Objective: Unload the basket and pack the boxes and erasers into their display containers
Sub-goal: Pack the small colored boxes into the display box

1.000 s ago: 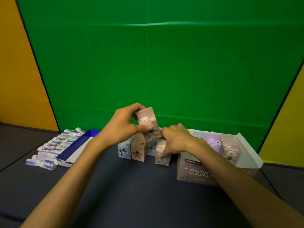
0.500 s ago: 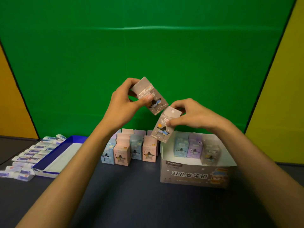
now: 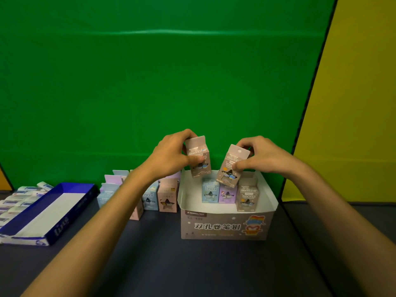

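We see left hand [image 3: 171,155] gripping a grey box [image 3: 198,156], right hand [image 3: 260,154] pinching a tilted grey box [image 3: 231,166], both above the display carton [image 3: 225,226] on the table [image 3: 192,264]; erasers [image 3: 19,198] far left.

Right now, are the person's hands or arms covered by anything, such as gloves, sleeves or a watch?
No. The left hand and right hand are bare, without gloves, and I see no rings. Both forearms are bare to the frame's edge: no sleeves, watch or bands show.
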{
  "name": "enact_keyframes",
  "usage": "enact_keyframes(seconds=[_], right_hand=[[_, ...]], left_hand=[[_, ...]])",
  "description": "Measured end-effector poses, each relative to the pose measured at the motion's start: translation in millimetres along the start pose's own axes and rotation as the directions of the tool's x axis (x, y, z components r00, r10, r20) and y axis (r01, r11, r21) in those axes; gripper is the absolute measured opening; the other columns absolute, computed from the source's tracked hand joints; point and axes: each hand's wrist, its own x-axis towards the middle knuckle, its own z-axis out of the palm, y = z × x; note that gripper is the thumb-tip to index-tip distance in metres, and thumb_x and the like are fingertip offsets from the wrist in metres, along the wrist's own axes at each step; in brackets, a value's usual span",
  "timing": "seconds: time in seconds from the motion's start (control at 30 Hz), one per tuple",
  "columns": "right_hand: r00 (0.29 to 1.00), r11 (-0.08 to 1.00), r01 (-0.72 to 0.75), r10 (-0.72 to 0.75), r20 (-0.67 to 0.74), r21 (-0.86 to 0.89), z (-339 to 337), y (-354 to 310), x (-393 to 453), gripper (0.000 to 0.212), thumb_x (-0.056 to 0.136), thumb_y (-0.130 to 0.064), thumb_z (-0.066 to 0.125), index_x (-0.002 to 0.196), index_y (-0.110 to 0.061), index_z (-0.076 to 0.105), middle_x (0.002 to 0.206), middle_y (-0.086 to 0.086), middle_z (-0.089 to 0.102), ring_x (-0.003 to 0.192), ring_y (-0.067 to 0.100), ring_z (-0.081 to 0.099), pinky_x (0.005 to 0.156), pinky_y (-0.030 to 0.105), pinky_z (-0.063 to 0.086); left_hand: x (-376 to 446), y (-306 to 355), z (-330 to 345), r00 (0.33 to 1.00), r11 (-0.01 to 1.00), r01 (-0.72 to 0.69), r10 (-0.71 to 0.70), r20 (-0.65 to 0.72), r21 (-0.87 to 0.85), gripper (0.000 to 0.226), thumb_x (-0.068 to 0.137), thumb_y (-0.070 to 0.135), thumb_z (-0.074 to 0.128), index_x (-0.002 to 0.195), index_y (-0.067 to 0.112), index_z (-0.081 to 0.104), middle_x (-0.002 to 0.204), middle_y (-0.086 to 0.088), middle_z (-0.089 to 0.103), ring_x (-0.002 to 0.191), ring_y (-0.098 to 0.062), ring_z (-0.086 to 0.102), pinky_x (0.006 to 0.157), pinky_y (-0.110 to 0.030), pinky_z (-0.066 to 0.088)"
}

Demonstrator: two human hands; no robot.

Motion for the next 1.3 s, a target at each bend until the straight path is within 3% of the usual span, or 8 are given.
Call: enact_keyframes(seconds=[0.37,0.5,0.63,0.87,1.13,1.3], right_hand=[[0.996,0.996,-0.04,0.034,-0.08,-0.079,-14,22,-12,0.033,0.068,-0.022,0.086,0.094,-0.027,0.067,0.086,-0.01,0.071,0.08,0.012,0.067,0.076,0.041,0.057],[0.989,0.995,-0.037,0.022,-0.149,-0.094,-21,28,-17,0.034,0.069,-0.023,0.087,0.095,-0.027,0.066,0.087,-0.009,0.07,0.08,0.011,0.066,0.073,0.039,0.056],[0.974,0.994,-0.035,0.01,-0.227,-0.103,-28,35,-23,0.033,0.069,-0.025,0.086,0.096,-0.026,0.067,0.088,-0.01,0.069,0.08,0.011,0.065,0.072,0.039,0.054],[0.969,0.992,-0.039,0.008,-0.246,-0.122,-37,46,-32,0.034,0.07,-0.024,0.086,0.098,-0.024,0.067,0.088,-0.011,0.068,0.08,0.009,0.064,0.068,0.033,0.051],[0.961,0.994,-0.025,-0.006,-0.276,-0.11,-45,51,-39,0.034,0.07,-0.024,0.086,0.097,-0.026,0.066,0.087,-0.014,0.067,0.079,0.005,0.062,0.064,0.028,0.048],[0.962,0.993,-0.019,-0.013,-0.274,-0.114,-45,55,-44,0.035,0.069,-0.026,0.087,0.098,-0.025,0.067,0.09,-0.012,0.069,0.08,0.007,0.063,0.067,0.03,0.051]], left_hand=[[10,25,57,0.951,0.989,-0.003,-0.042,0.307,0.146,0.044,0.069,0.046,0.086,0.1,0.03,0.059,0.095,0.01,0.069,0.081,-0.013,0.064,0.078,-0.04,0.054],[9,36,81,0.928,0.971,-0.062,-0.029,0.372,0.231,0.042,0.07,0.051,0.084,0.098,0.034,0.057,0.099,0.012,0.068,0.084,-0.014,0.059,0.068,-0.032,0.043],[8,44,104,0.918,0.959,-0.104,-0.009,0.397,0.262,0.046,0.067,0.049,0.086,0.101,0.031,0.06,0.099,0.009,0.067,0.09,-0.019,0.06,0.07,-0.034,0.046],[15,55,132,0.892,0.978,-0.043,-0.054,0.449,0.203,0.049,0.061,0.025,0.092,0.101,0.019,0.065,0.101,0.001,0.068,0.092,-0.021,0.06,0.077,-0.033,0.05],[17,58,152,0.92,0.978,-0.064,-0.019,0.39,0.198,0.045,0.063,0.032,0.092,0.095,0.024,0.061,0.101,0.001,0.062,0.087,-0.017,0.054,0.071,-0.029,0.039],[13,60,157,0.94,0.977,-0.053,-0.022,0.34,0.209,0.048,0.065,0.03,0.091,0.098,0.024,0.057,0.107,-0.003,0.058,0.088,-0.019,0.053,0.075,-0.03,0.044]])
